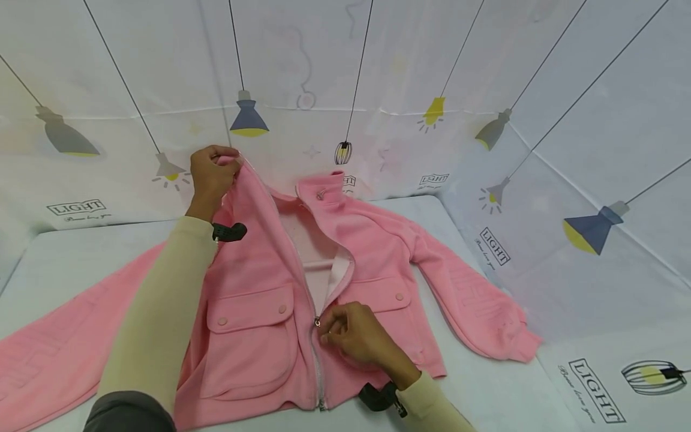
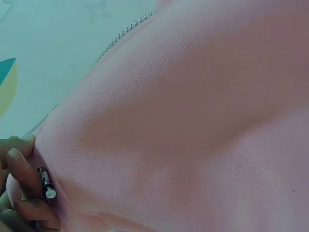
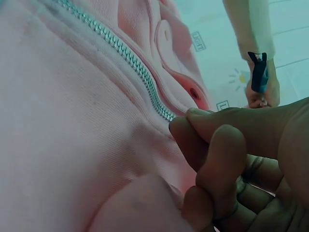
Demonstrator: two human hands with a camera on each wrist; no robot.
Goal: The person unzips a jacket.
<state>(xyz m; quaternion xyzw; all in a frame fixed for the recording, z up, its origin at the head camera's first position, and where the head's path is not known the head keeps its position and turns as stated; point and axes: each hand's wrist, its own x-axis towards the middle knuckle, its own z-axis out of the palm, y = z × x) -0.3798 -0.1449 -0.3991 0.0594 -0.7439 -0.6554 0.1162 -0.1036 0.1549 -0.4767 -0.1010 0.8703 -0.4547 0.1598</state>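
Note:
A pink jacket (image 1: 248, 270) lies front up, sleeves spread to both sides. Its front zipper (image 1: 313, 354) is joined from the hem up to the slider and parted above it, showing the pale lining. My left hand (image 1: 212, 174) grips the raised collar edge on the left; in the left wrist view, a metal cord end (image 2: 49, 192) hangs by the fingers. At the slider, my right hand (image 1: 353, 333) pinches the zipper pull between thumb and index finger. Those fingertips cover the pull in the right wrist view, where the zipper teeth (image 3: 130, 58) run up to them.
The jacket rests on a white-covered table (image 1: 486, 390). Behind and to the right stands a white sheet (image 1: 335, 54) printed with hanging lamps. Flap pockets (image 1: 251, 309) with snaps sit on the jacket front. The right-side sleeve (image 1: 475, 300) reaches near the table's right edge.

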